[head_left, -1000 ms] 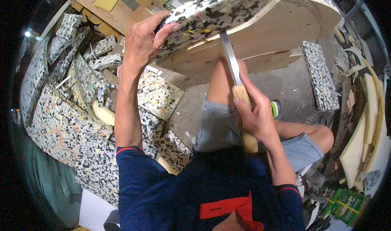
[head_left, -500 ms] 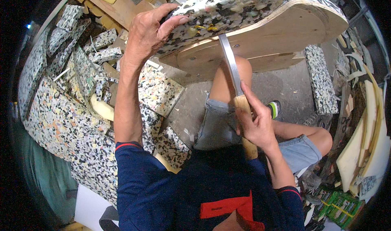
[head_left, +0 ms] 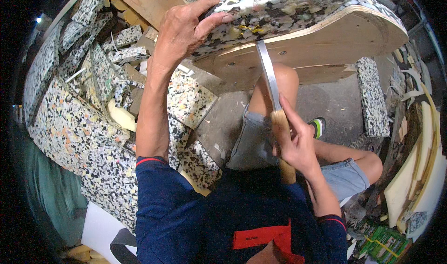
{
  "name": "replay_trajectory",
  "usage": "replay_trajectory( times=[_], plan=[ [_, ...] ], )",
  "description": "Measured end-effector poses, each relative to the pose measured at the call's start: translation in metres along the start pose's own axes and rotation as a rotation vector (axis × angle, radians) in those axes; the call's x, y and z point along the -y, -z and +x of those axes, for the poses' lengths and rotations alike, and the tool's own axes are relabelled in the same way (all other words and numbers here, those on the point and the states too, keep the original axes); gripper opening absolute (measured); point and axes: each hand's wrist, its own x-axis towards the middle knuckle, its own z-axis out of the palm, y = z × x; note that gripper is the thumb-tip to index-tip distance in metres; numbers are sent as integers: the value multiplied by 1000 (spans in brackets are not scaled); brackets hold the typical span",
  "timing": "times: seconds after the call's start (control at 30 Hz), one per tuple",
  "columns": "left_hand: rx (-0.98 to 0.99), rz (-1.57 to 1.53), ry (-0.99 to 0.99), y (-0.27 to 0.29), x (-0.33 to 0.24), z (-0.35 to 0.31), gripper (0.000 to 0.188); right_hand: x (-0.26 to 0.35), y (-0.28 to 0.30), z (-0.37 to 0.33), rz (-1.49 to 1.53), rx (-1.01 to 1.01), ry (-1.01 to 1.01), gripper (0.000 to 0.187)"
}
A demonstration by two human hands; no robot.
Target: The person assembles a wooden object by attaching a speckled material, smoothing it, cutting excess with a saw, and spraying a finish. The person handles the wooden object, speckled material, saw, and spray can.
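Speckled foam-padded plywood panel (head_left: 288, 24) is held by half-curled left hand (head_left: 185, 33), presumably for steadiness; wood-handled steel blade (head_left: 268, 71) is gripped in closed right hand (head_left: 298, 142).

Foam (head_left: 288, 15) against board (head_left: 335, 37), offcuts (head_left: 188, 101) left and right

The left hand (head_left: 186, 29) reaches forward, gripping — the right hand (head_left: 299, 140) wraps closed, forefinger (head_left: 287, 107) extended.

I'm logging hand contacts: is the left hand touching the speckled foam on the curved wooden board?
Touching. The head view shows the left hand at the left end of the speckled foam, its thumb lying against the foam's side.
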Motion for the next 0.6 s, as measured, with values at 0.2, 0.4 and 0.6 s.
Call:
replay_trajectory(
  times=[0.2, 0.4, 0.6],
  plan=[
    [-16, -9, -24, 3, -7, 1, 32, -12, -8, 47, -155, -101, 344, 59],
    [-15, -14, 6, 3, -5, 1, 33, -19, -21, 59, -83, -83, 224, 62],
    [-112, -54, -56, -6, 4, -1, 35, -14, -17, -10, 2, -4, 55, 67]
  ],
)
